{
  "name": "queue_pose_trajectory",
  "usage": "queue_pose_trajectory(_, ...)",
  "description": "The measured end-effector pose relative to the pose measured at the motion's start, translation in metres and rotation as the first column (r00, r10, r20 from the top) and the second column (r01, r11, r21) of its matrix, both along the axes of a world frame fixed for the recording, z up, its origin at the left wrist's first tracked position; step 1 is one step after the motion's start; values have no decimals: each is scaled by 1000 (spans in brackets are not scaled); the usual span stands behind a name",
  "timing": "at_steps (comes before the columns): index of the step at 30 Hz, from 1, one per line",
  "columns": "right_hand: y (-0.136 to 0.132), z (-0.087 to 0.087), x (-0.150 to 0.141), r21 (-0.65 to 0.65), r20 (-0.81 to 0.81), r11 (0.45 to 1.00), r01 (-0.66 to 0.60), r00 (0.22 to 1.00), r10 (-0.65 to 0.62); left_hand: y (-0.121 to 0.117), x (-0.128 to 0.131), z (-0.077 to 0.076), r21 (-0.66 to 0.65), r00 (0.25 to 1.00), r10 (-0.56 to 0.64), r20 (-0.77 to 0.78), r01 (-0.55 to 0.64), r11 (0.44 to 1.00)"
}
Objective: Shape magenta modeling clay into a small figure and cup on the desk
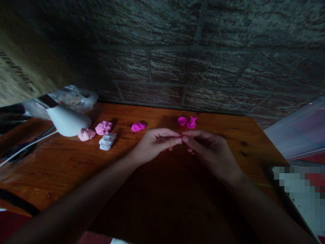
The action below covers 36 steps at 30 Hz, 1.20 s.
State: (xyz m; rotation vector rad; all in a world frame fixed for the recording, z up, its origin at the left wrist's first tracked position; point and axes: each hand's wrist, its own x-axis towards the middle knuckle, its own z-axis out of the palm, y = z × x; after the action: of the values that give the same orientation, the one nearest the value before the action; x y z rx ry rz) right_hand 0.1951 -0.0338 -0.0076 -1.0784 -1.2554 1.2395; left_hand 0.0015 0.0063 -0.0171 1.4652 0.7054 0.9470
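My left hand [158, 142] and my right hand [207, 145] meet fingertip to fingertip above the wooden table. Between the pinched thumbs and forefingers shows a tiny bit of pink clay [181, 137], mostly hidden by the fingers. Just beyond my hands stand a small magenta clay bowl [182, 121] and a magenta clay figure [191, 122] with little points on top. To the left of them lies a magenta clay lump [138, 127]. Farther left are two pale pink clay lumps [104, 127] and a white clay lump [107, 141].
A white lamp-like base [68, 118] with a cable [30, 149] stands at the left, near a crumpled plastic bag [76, 98]. A brown printed paper or cardboard piece [27, 61] hangs at upper left. Behind the wooden table [122, 113] rises a brick-patterned wall [165, 64].
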Motion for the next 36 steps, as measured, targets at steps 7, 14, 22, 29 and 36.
queue_pose_trajectory(7, -1, -2, -1, 41, -37, 998, 43, 998, -42, -1, 2, -1, -50, 1000, -20, -18, 19, 999)
queue_pose_trajectory(14, -2, -1, -1, 100, 20, 995, 15, 1000, -17, -1, 3, 0, -135, 998, -25, 61, 33, 990)
queue_pose_trajectory(22, -4, -2, -2, 173, 71, 985, 14, 997, -27, -2, 3, 0, -172, 996, -63, 58, 72, 982)
queue_pose_trajectory(29, -4, -2, -1, 196, 119, 980, 14, 992, -38, -4, 3, 0, -193, 996, -73, 44, 80, 978)
queue_pose_trajectory(36, -5, -2, -3, 201, 115, 980, 14, 993, -38, -3, 3, -1, -202, 996, -69, 61, 80, 976)
